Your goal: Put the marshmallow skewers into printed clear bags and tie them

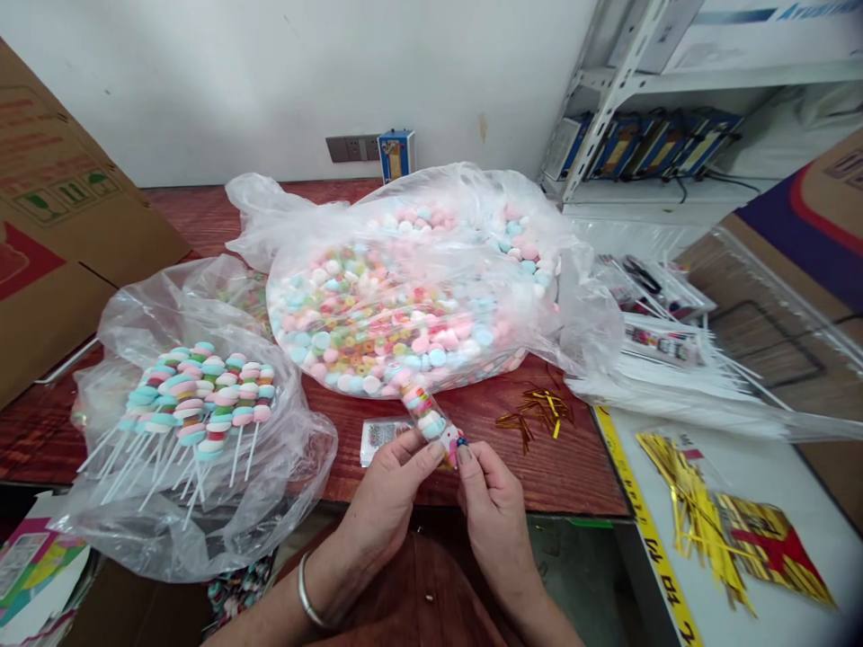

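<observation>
A candy skewer in a clear wrapper points away from me above the front edge of the red wooden table. My left hand and my right hand both pinch its near end with thumb and fingertips. A silver bangle sits on my left wrist. Just beyond the skewer lies a big clear bag of pastel marshmallow candies. To the left, an open plastic bag holds several finished skewers on white sticks.
Gold twist ties lie scattered on the table right of my hands; more lie on the white surface at right, beside packets of white sticks. A small printed packet lies under my left hand. Cardboard boxes stand left, metal shelving behind right.
</observation>
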`<state>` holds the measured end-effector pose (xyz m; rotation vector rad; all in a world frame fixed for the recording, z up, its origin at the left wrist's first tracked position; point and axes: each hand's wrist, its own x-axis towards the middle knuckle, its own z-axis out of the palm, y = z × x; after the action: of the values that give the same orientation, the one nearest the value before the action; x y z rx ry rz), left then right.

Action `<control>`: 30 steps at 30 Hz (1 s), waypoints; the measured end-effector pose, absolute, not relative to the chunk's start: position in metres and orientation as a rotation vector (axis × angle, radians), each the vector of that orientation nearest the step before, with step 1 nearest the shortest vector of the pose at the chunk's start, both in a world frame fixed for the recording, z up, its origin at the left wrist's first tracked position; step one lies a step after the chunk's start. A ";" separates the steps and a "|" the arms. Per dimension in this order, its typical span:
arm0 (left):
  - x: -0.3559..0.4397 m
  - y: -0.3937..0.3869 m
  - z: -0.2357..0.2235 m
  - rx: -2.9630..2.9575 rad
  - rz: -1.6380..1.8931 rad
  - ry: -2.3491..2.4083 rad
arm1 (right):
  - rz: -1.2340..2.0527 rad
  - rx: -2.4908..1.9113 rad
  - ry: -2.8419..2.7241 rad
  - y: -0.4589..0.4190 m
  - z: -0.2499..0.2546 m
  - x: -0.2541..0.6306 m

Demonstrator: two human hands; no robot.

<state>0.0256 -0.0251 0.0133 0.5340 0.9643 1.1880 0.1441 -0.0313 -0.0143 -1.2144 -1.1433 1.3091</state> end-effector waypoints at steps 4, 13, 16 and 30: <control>0.030 -0.023 0.003 0.424 1.284 1.045 | 1.085 -1.341 -1.465 -0.034 -0.013 0.147; 0.019 -0.022 0.001 0.841 1.207 1.163 | 1.348 -1.169 -1.216 -0.037 -0.013 0.142; 0.012 -0.025 -0.003 0.686 1.039 0.895 | 2.064 -0.726 -0.627 -0.040 -0.011 0.142; -0.015 -0.010 -0.005 0.985 1.154 1.315 | 0.661 -1.634 -1.758 -0.008 -0.016 0.203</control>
<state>-0.0154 -0.0102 -0.0049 0.9845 1.3148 1.1539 0.2031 -0.0082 -0.0158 -1.6344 -1.7579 0.6607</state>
